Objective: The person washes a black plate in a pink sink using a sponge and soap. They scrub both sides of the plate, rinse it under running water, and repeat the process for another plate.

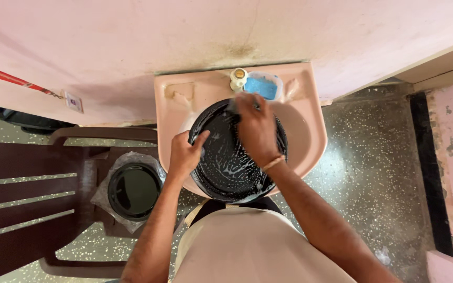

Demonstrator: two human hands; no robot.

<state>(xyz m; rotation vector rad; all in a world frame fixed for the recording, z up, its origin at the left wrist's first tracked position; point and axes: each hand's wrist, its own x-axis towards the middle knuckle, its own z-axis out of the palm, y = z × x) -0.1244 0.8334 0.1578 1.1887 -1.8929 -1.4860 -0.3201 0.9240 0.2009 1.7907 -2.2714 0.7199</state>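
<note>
A large round black plate (226, 162), streaked with white soap suds, rests tilted over the pink wash basin (310, 136). My left hand (184, 154) grips the plate's left rim, thumb on its face. My right hand (256, 128) presses on the plate's upper part, fingers closed over a scrubber that is mostly hidden. A thin band circles my right wrist.
A tap (238, 78) and a blue soap container (262, 86) sit at the basin's back edge. A dark brown plastic chair (38, 178) to the left carries a second black plate (133, 189) on clear plastic wrap. Speckled floor (373, 173) lies to the right, pink wall behind.
</note>
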